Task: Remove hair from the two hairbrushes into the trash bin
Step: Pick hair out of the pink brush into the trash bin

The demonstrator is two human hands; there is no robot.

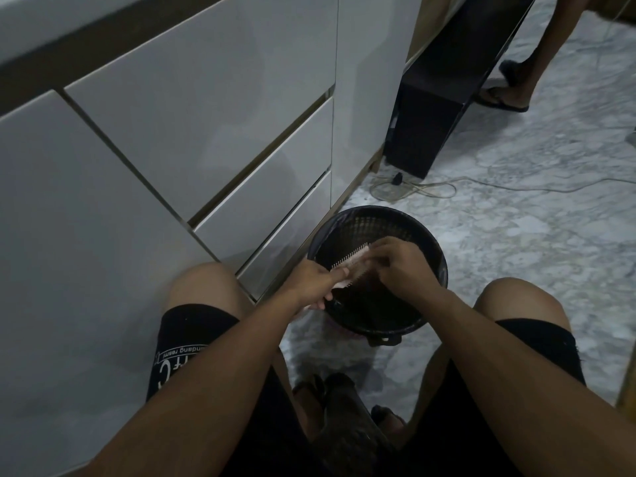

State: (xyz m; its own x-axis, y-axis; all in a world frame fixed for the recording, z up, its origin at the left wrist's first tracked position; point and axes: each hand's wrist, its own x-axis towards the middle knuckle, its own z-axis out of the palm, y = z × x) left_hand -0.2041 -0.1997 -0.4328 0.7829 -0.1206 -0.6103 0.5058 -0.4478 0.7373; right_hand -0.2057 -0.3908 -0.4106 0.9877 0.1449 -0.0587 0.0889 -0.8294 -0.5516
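Head view: two hands (311, 284) (401, 261) grip one hairbrush (347, 265) over one bin (437, 259).

shorts (179, 342), left leg | white print, upside down | reads "...indang resmi" | big letters below illegible

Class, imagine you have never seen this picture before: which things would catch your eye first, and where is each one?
First, the two hands meeting in the middle over the black trash bin on the marble floor: the left hand grips a pale hairbrush, and the right hand picks at its bristles. Next, the glossy white cabinet fills the left side. At top right, another person's sandalled foot stands beside a dark cabinet.
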